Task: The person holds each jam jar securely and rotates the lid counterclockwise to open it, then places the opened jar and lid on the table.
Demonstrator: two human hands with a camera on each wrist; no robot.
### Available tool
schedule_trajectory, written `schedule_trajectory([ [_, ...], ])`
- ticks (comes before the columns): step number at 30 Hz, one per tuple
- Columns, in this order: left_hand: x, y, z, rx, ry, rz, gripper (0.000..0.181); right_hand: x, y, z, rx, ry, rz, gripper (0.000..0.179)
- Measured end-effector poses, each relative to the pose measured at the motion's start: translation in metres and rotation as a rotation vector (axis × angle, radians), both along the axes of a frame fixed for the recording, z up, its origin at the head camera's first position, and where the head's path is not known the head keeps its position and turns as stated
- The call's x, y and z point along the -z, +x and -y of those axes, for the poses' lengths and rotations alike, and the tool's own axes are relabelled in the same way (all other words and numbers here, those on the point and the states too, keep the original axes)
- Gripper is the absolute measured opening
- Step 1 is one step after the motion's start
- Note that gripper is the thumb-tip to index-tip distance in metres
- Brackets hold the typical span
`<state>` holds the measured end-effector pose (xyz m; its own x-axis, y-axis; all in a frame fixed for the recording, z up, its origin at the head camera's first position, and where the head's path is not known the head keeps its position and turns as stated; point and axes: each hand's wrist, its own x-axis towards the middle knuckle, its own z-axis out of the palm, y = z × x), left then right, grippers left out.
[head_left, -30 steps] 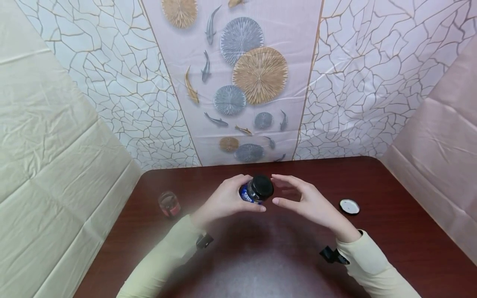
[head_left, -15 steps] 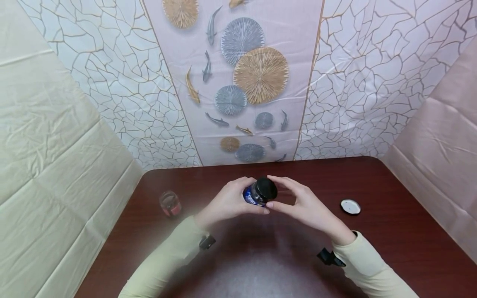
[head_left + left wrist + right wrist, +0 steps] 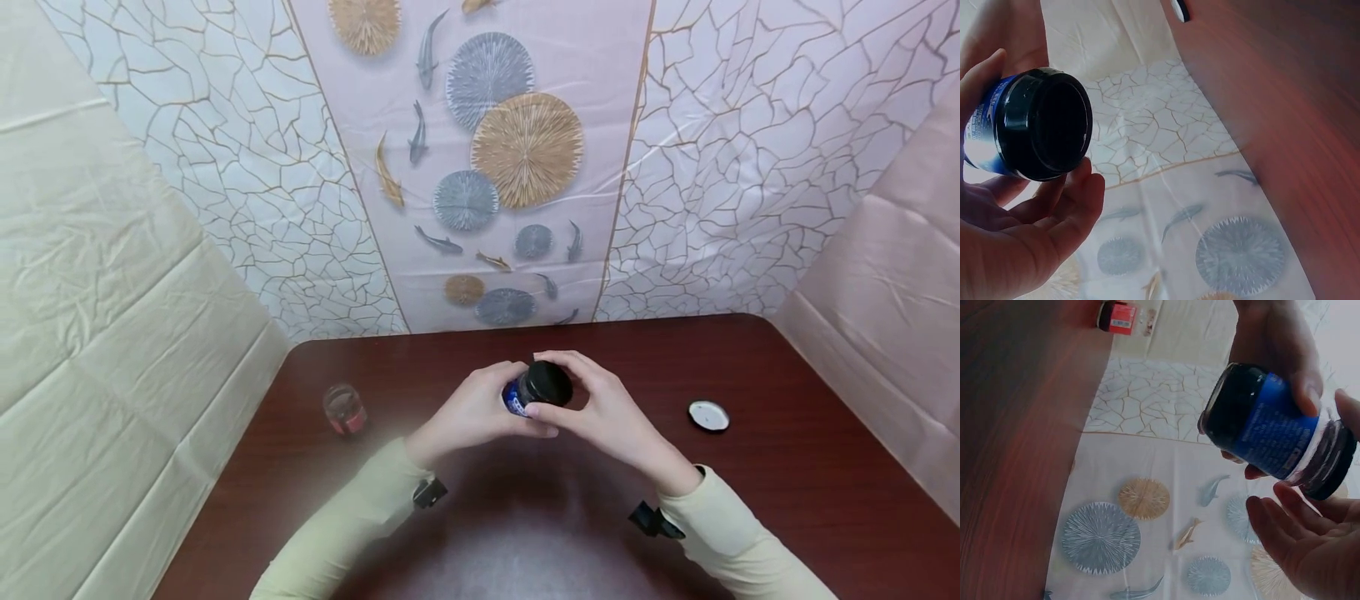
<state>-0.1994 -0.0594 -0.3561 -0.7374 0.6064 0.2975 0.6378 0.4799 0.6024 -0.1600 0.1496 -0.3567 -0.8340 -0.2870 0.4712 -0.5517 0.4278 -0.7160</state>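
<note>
The left hand [image 3: 474, 408] grips the jar [image 3: 514, 398] around its blue label [image 3: 1275, 428], above the table [image 3: 817, 450]; the right hand [image 3: 611, 417] holds the black lid [image 3: 549, 383] between thumb and fingers. The jar tilts, its long axis slanting so the lid end points toward the right hand. The head view shows the lid's top, the left wrist view the dark base [image 3: 1063, 128]. The label's print is too blurred to read. Left of the grip sits a red-labelled jar [image 3: 344, 410]; to the right, a loose lid [image 3: 708, 416].

Arms as I view them remotely: long, pale cream left sleeve [image 3: 341, 517] and right sleeve [image 3: 738, 533]; small, black, angular left wrist unit [image 3: 430, 492] and right wrist unit [image 3: 655, 520]; hands [image 3: 474, 408] bare.
</note>
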Motion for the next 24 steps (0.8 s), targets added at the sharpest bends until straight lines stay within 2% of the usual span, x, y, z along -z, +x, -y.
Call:
schedule_trajectory([
  [4,0.0017,0.0017,-0.0034,0.011,0.019,0.003,0.053,0.0016,-0.0021,-0.0037,-0.023,-0.033,-0.029,0.056],
  [10,0.0033,0.0045,-0.0059,0.023,0.045,0.028,0.055,0.0029,-0.0037,-0.0089,-0.094,-0.087,-0.011,0.058],
  [17,0.0032,0.0069,-0.0069,0.047,0.091,0.095,0.055,0.0031,-0.0054,-0.0105,-0.173,-0.125,-0.010,0.060],
  [24,0.0040,0.0102,-0.0062,0.076,0.112,0.143,0.060,0.0061,-0.0082,-0.0099,-0.287,-0.192,0.015,0.059],
])
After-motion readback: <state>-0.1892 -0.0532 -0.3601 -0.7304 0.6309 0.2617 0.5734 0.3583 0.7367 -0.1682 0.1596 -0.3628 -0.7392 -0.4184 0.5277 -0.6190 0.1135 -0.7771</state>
